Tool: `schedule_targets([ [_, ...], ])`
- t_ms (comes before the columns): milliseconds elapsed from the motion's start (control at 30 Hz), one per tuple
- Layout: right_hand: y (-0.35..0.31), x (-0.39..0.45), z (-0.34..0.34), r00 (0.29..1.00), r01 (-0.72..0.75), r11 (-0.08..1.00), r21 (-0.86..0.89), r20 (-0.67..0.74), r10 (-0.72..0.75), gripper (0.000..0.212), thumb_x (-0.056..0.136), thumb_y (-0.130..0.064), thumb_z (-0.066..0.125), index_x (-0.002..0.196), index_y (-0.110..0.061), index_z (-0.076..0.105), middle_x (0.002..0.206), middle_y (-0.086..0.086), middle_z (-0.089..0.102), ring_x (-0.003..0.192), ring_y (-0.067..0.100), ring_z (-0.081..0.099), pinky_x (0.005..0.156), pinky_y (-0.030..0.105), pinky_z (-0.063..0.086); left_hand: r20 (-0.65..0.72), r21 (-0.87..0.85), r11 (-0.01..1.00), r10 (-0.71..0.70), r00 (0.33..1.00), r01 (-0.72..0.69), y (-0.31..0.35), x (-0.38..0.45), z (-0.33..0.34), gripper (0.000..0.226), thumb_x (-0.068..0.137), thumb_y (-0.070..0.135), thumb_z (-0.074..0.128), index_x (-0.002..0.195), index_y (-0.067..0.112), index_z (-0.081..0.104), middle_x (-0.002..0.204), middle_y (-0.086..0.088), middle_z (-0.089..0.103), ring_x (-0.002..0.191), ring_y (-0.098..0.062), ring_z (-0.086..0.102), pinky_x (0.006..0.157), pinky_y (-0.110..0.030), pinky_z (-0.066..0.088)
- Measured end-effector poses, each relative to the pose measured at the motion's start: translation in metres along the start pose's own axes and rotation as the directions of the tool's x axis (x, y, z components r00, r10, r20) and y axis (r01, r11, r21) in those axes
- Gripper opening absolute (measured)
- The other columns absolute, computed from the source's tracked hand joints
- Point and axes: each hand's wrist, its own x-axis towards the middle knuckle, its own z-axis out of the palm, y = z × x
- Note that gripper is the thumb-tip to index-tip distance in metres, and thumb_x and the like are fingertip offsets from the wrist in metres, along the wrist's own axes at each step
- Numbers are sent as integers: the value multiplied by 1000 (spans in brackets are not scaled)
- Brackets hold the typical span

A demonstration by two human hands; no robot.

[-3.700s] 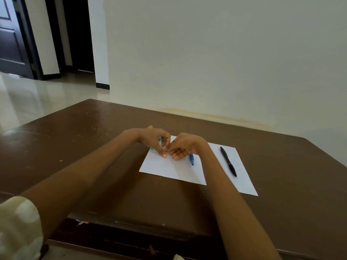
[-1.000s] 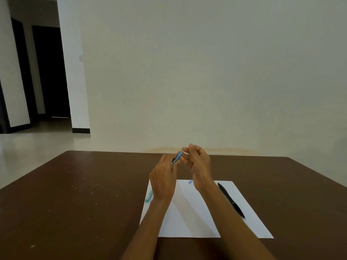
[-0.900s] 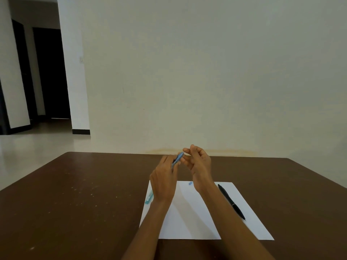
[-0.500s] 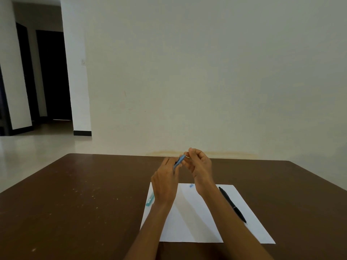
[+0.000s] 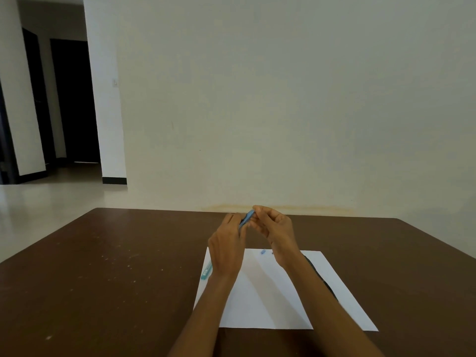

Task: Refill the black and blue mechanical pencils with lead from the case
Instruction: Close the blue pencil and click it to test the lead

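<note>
My left hand (image 5: 228, 247) holds the blue mechanical pencil (image 5: 246, 219) raised above the table, its upper end tilted up to the right. My right hand (image 5: 274, 226) pinches at that upper end with thumb and fingertips; what it pinches is too small to see. The black mechanical pencil (image 5: 325, 282) lies on the white paper (image 5: 268, 300), mostly hidden behind my right forearm. A teal lead case (image 5: 206, 271) lies at the paper's left edge. A small blue cap piece (image 5: 263, 252) rests near the paper's far edge.
The brown table (image 5: 103, 266) runs to a cream wall at the back. A doorway and tiled floor open to the left.
Both hands lifted off the paper with the blue pencil 3.7 s ago. Over the last second they stay together, with my right fingertips closing in on the pencil's upper end.
</note>
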Motion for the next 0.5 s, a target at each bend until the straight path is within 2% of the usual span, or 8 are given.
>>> schedule_targets([
  [133,2,2,-3,1000,1,1000,-27,5,-1,18,88,-15,63,101,-6,71,91,12,73,77,15,72,73,22,58,20,3,1000,-4,1000,4,-1,0,2,31,80,33,59,90,7,69,74,-4,69,57,-13,63,54,-18,50],
  [267,2,1,-15,999,-35,999,-16,38,36,20,89,-12,62,104,-3,70,88,11,74,79,17,72,76,24,59,51,31,1000,-5,999,4,4,-1,0,15,84,23,66,92,10,68,76,-2,67,60,-12,61,54,-6,35],
  [333,3,2,-26,997,-75,992,-105,-12,74,15,89,-10,63,98,0,70,81,12,71,72,19,69,75,27,59,75,35,999,-7,997,4,8,-2,-2,15,85,22,66,94,10,69,79,-3,68,63,-11,58,55,-5,30],
  [367,4,3,-32,995,-91,969,-229,-53,81,12,89,-8,63,93,0,71,77,12,69,69,20,66,74,29,60,85,34,999,-18,996,15,11,-2,-3,17,85,22,66,95,10,68,81,-3,68,64,-10,55,54,-6,30],
  [400,7,4,-38,994,-101,903,-418,-89,69,11,89,-5,61,90,0,72,76,14,69,68,22,65,74,30,59,94,29,999,-40,995,37,13,-2,-4,17,85,23,65,96,10,68,82,-3,67,66,-9,53,54,-7,29],
  [433,11,6,-44,994,-95,767,-635,-103,37,14,89,-2,59,88,1,72,79,15,70,71,22,65,74,30,58,98,19,998,-61,993,59,15,-1,-5,17,86,23,64,97,10,67,83,-2,66,66,-9,51,53,-10,30],
  [467,14,7,-50,997,-71,580,-811,-83,6,18,88,0,55,89,2,73,87,15,72,78,23,67,75,27,56,100,5,997,-77,992,76,16,0,-6,17,87,24,63,97,11,67,82,-2,66,66,-10,51,52,-12,32],
  [500,18,8,-55,999,-37,404,-914,-47,-13,21,88,2,52,92,3,73,97,13,72,89,23,68,79,27,54,105,-12,996,-92,990,94,17,1,-6,18,88,26,62,98,11,66,82,-2,65,65,-12,53,52,-15,34],
])
